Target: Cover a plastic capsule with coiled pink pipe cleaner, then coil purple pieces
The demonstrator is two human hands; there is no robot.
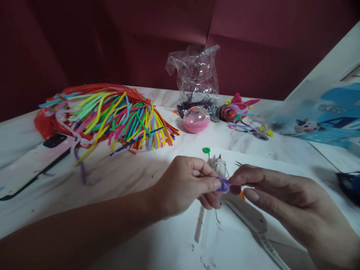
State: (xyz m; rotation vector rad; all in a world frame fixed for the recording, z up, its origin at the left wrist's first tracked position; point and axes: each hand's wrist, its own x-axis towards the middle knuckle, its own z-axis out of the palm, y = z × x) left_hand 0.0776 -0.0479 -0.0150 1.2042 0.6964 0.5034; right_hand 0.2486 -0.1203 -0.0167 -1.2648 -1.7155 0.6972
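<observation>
My left hand (191, 183) is closed, pinching a small coiled purple pipe cleaner (224, 185) between thumb and fingers. From the other side my right hand (284, 206) meets the coil, its fingertips at the coil's right end and its thumb a little apart. Beside that thumb tip shows a small orange piece (242, 195); whether it joins the coil I cannot tell. Under the hands lies a white glue gun (250, 217), partly hidden, its nozzle pointing away from me. Dark pointed tips (238, 164) stick out behind my right hand.
Multicoloured pipe cleaners (135, 123) spill from a red bag (45, 122) at left, near a phone (36, 161). Further back are a clear-topped pink ball (196, 122), a clear plastic bag (197, 71) and a colourful coiled figure (234, 109). A green disc (206, 150) lies beyond my hands.
</observation>
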